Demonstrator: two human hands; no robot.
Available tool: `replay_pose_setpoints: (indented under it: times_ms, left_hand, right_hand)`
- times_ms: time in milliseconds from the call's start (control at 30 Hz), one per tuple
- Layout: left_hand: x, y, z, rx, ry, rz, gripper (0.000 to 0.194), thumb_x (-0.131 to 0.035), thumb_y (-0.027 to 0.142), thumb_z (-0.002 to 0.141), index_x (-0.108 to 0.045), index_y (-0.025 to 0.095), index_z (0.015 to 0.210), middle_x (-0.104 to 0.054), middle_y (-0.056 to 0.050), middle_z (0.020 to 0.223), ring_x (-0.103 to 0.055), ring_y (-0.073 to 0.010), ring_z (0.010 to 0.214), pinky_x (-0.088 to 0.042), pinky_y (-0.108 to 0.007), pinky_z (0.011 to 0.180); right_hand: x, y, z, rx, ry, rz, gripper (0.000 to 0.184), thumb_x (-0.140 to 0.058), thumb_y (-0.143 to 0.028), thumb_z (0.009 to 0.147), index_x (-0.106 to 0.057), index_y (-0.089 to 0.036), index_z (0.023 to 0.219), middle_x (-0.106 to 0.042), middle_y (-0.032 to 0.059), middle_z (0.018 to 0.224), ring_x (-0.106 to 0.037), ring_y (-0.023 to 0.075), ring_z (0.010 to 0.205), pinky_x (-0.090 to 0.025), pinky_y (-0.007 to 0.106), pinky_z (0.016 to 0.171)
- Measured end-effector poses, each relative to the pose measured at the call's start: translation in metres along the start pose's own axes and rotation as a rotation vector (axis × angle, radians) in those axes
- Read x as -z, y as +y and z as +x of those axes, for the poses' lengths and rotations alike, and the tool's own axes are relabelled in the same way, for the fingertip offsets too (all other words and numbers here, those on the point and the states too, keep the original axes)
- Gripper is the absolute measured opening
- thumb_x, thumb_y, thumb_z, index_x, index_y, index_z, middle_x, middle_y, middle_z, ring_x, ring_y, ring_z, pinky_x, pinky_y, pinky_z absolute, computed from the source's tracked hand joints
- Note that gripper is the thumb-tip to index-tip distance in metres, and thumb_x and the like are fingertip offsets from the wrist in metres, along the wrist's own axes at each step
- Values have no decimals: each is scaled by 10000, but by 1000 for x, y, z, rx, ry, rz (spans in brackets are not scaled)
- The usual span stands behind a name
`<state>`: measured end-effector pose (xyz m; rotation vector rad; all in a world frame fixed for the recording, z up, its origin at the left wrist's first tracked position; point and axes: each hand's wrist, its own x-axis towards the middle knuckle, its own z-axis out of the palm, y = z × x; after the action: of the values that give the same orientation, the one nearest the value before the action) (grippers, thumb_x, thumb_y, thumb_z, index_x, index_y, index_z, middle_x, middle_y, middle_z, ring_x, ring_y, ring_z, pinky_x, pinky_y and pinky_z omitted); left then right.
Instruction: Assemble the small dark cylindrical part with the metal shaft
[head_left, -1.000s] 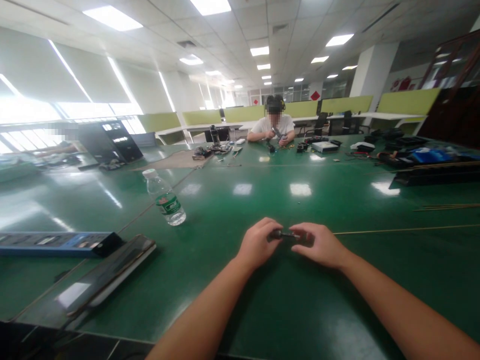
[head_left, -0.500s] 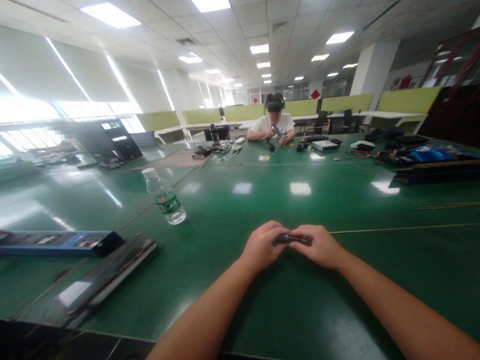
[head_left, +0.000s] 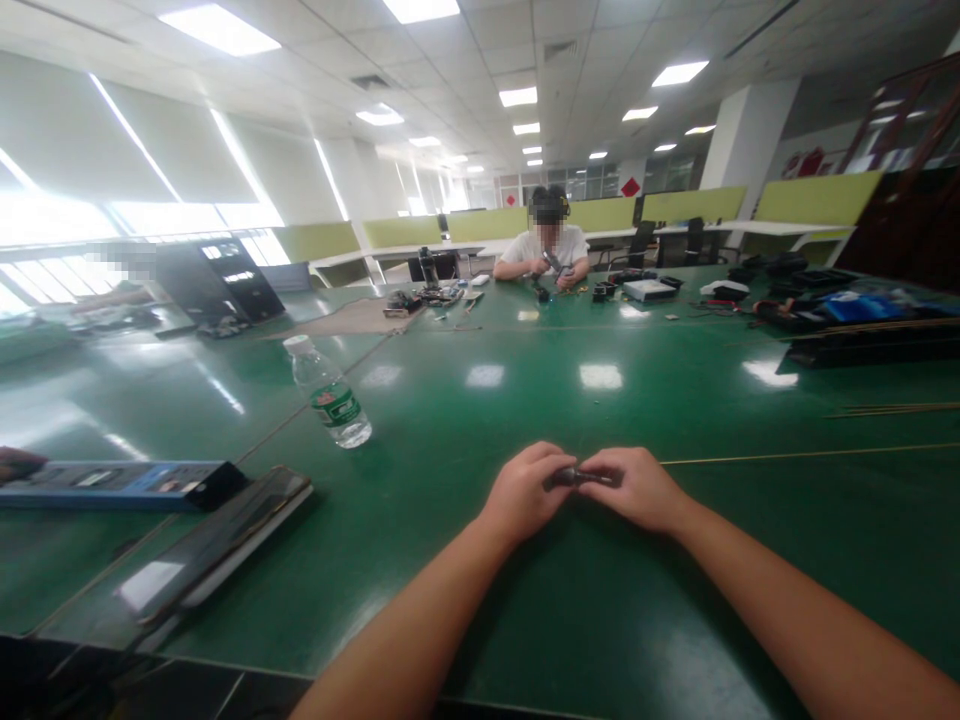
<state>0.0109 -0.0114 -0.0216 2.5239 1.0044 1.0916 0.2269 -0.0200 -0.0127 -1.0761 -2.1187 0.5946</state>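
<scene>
Over the near middle of the green table (head_left: 480,410), my left hand (head_left: 526,492) is closed round the thick dark end of a slim tool with a metal shaft (head_left: 576,477). It looks like a small screwdriver, though its kind is partly hidden by my fingers. My right hand (head_left: 636,490) pinches the same tool from the other side, with the shaft running in between thumb and fingers. The tool lies nearly level, and both sets of fingertips almost meet.
A water bottle (head_left: 330,395) stands left of my hands. Closer in are a phone-like slab (head_left: 225,540) and a long blue box (head_left: 105,485), with a blurred reddish shape at its far end. Across the table, a person (head_left: 546,245) handles a tool. Thin rods (head_left: 795,456) lie right.
My two hands have drawn together along the slim tool, and my right fingers have closed on its shaft. At the left edge, a reddish shape has come in over the blue box.
</scene>
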Motion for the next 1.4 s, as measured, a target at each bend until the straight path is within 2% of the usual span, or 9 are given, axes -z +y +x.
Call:
replay_pose_setpoints:
  times_ms: [767,1400]
  left_hand:
    - [1,0,1,-9,38,8,253,-705,218,818,-700,216,1071,-681,-74,1046,-655,-197,940,-569,-314,820]
    - [8,-4,2,11,68,5,259,-709,169,804,-685,214,1059,-669,-62,1053,-642,-188,959,-551,-317,848]
  right_hand:
    - [3,-1,0,-23,20,23,149,-697,-306,813,-772,-207,895,-763,51,868,-684,201,751,-514,288,689]
    - [9,2,-1,-46,62,-23,136,-699,-297,814,-771,-199,874,-746,32,800,-658,180,703,-489,276,659]
